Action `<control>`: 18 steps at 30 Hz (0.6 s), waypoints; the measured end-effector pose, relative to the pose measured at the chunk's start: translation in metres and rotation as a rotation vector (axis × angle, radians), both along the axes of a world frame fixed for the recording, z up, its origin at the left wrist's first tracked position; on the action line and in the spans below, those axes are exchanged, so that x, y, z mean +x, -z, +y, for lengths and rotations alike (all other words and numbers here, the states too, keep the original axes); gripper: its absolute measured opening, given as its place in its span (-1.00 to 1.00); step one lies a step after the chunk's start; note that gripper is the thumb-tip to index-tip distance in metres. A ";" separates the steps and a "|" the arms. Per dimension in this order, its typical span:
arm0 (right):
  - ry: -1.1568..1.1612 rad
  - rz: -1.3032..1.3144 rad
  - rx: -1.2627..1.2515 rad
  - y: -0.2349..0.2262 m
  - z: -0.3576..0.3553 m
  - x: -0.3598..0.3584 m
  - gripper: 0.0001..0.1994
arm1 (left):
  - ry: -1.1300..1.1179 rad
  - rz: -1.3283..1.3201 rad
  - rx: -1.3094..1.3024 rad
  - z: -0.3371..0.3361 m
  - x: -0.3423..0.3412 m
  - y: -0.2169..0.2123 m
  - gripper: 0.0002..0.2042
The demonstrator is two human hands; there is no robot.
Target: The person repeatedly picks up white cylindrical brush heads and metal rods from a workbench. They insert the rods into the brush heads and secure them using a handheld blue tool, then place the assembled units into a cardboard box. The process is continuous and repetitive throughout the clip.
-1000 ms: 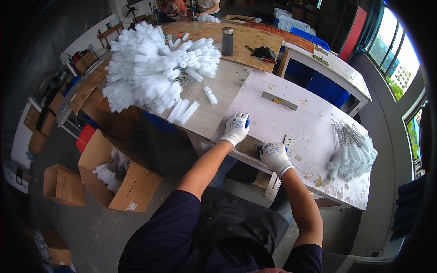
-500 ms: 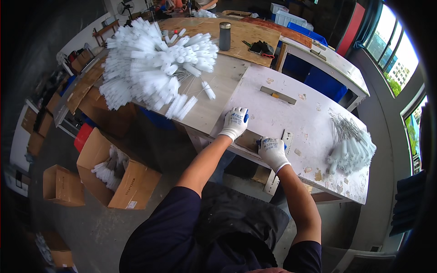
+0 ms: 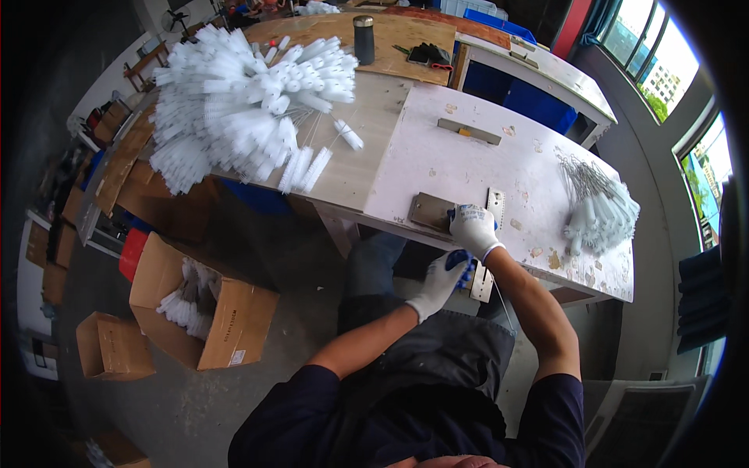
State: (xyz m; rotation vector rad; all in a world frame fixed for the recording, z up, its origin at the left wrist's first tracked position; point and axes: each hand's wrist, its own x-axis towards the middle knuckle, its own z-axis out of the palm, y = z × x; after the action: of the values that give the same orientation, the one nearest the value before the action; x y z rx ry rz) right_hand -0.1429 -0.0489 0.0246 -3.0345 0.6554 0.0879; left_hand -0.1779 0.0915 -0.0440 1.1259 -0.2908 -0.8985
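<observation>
My left hand point(image 3: 441, 285), in a white glove with blue palm coating, is closed below the table's front edge. A thin wire point(image 3: 505, 306) slants down from beside its fingers and appears to be held in them. My right hand point(image 3: 474, 228), gloved alike, is curled at the right end of a flat metal block point(image 3: 431, 211) on the table; its fingertips are hidden. Next to that hand lies a perforated metal strip point(image 3: 495, 204). Another perforated metal piece point(image 3: 482, 285) shows below the edge, beside my left hand.
White bristle brushes with wire stems are heaped point(image 3: 234, 109) on the table's left; a smaller bundle point(image 3: 597, 214) lies at right. Farther back are a metal bar point(image 3: 469, 131), a dark bottle point(image 3: 364, 40) and dark gloves point(image 3: 429, 54). An open carton point(image 3: 242, 324) holding brushes stands on the floor, left.
My left hand has left the metal block's left side and come down toward me, below the table edge. My right hand remains at the block's right end. The view has shifted slightly.
</observation>
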 end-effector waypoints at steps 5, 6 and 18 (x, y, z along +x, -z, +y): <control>0.100 -0.024 0.079 0.000 0.004 0.003 -0.71 | 0.058 0.441 -0.238 -0.033 0.002 0.015 -0.70; 0.118 -0.039 0.091 -0.005 0.005 0.006 -0.71 | 0.046 0.498 -0.326 -0.038 0.003 0.015 -0.68; 0.254 0.090 0.715 -0.015 -0.021 0.007 -0.38 | 0.213 0.428 -0.040 0.044 0.089 -0.013 -0.74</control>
State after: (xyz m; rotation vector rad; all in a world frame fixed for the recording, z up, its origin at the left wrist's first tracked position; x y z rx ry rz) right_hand -0.1359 -0.0701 0.0393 -2.2589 0.7968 0.3642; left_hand -0.0887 0.1357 -0.0305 0.8489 -0.0750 -1.2895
